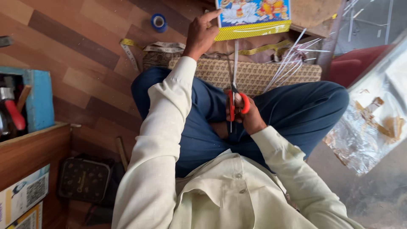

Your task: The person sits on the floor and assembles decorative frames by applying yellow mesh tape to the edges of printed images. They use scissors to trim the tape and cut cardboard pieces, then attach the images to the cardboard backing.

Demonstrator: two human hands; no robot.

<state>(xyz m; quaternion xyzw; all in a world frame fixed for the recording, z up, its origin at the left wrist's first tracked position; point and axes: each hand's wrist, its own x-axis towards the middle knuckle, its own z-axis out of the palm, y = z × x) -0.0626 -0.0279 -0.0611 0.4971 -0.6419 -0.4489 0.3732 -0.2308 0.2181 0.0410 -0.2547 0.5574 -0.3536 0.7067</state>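
1. Right hand (248, 112) grips red-handled scissors (236, 101) over the lap, blades closing on a thin white strip (235, 59).
2. Left hand (201, 34), fingers loosely curled, touches the colourful picture (253, 17) on the wooden floor (76, 51).

A wood-patterned floor (76, 55) of brown planks in mixed shades carries most of what is here. A blue roll of tape (159, 21) stands on it near the top, apart from the rest. A yellow measuring tape (129, 50) snakes across the planks and runs to a patterned beige mat (254, 74) that lies flat ahead of the seated person's knees. A bundle of thin white strips (288, 63) rests on the mat's right end, fanning upward. At lower left a dark, square patterned case (84, 179) lies on the floor beside a wooden cabinet (34, 148). To the right, crinkled silvery foil (364, 131) is spread over grey ground.
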